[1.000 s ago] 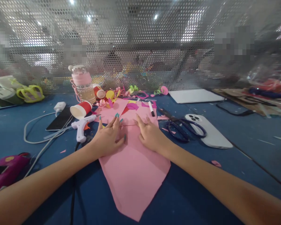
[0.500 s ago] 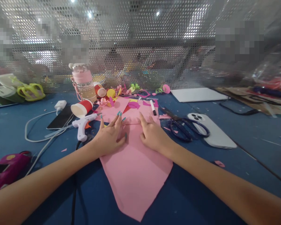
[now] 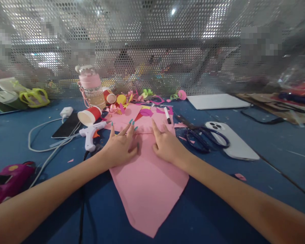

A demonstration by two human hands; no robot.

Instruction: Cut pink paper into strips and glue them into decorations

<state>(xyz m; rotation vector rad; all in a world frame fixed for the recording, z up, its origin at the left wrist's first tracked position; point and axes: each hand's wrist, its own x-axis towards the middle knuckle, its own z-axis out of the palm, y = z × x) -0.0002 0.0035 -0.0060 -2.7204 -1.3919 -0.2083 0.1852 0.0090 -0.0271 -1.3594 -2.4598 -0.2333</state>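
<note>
A large sheet of pink paper [image 3: 149, 189] lies on the blue table, its lower end tapering to a point. My left hand [image 3: 120, 144] rests flat on its left side with the fingers spread. On the right side, my right hand [image 3: 166, 142] presses down with its index finger stretched forward. Between the fingertips a crease or edge runs across the pink paper. Beyond it are more pink pieces, a magenta scrap [image 3: 145, 112] and a white marker [image 3: 167, 115] with a black cap.
Left are a white glue gun [image 3: 89, 137], a red paper cup [image 3: 93, 114], a black phone [image 3: 67, 128], a bottle [image 3: 91, 86] and a purple object [image 3: 11, 178]. Right are blue-handled scissors [image 3: 203, 137], a white phone [image 3: 235, 142] and a white sheet [image 3: 217, 101]. Perforated metal [image 3: 152, 44] stands behind.
The whole view has shifted slightly. My hands stay in nearly the same place on the pink paper, and nothing has been picked up or let go.
</note>
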